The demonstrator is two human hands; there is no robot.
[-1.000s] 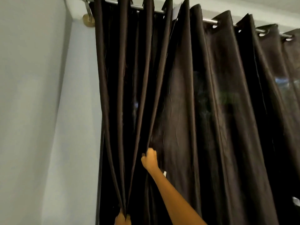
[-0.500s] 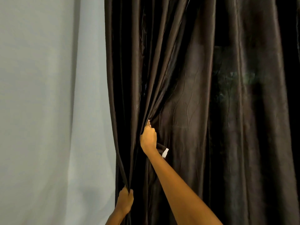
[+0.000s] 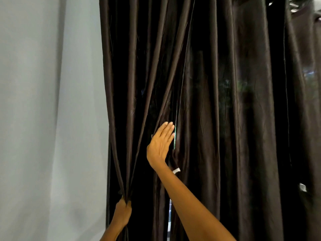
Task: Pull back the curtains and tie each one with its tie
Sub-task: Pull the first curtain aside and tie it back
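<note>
From the head camera, a dark brown curtain (image 3: 217, 101) hangs in long vertical folds and fills the middle and right of the view, beside a pale grey wall (image 3: 43, 110) on the left. The left hand (image 3: 123, 212), low in the frame, has its fingers curled tight round a bunch of the curtain's leftmost folds, so that several pleats run down and meet in its grip. The right hand (image 3: 160, 144) is raised higher and further right, its fingers straight and held together, pointing up; it lies flat against the cloth at a narrow slit between 2 folds and holds nothing. A thin green-lit line shows in that slit just beside the fingertips (image 3: 169, 126). Just beside the right wrist a small white tag (image 3: 176, 170) sticks out from a dark strip of cloth; whether that strip is the tie cannot be told. At the top right corner a bit of the metal rod (image 3: 302, 2) shows above the curtain's rings. Light from outside glimmers faintly through the cloth on the right.
</note>
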